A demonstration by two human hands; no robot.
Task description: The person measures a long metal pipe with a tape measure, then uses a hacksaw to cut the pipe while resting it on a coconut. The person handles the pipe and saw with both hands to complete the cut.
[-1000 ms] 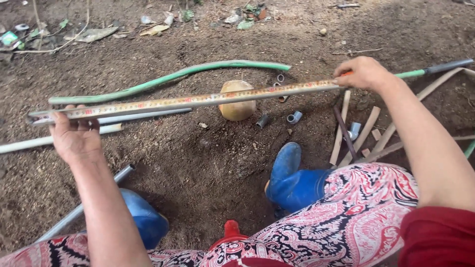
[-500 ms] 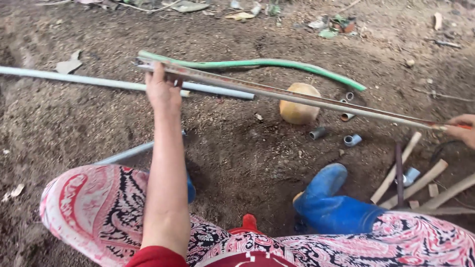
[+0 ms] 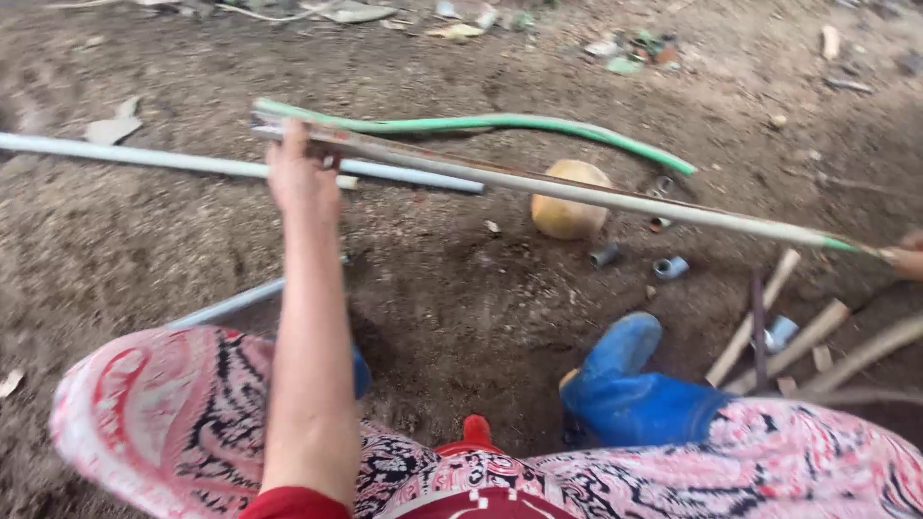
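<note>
A long thin whitish pipe [image 3: 577, 189], rust-streaked and green at its right end, runs across the view above the dirt. My left hand [image 3: 300, 178] grips it near its left end, arm stretched forward. My right hand [image 3: 909, 259] shows only partly at the right edge, closed on the green end. Under the left end a grey-white pipe [image 3: 144, 159] lies on the ground. A green hose [image 3: 500, 123] curves just behind the held pipe.
A round yellowish gourd-like ball [image 3: 569, 207] sits beneath the pipe, with small pipe fittings [image 3: 670, 266] beside it. Wooden sticks [image 3: 769, 312] lie at the right. My blue boot [image 3: 630, 389], patterned trousers [image 3: 173, 413] and another pipe [image 3: 231, 305] are close below. Litter lies far back.
The view has swung left, pushing my right hand to the frame's right edge. Both hands keep hold of the long pipe, which now slants down to the right.
</note>
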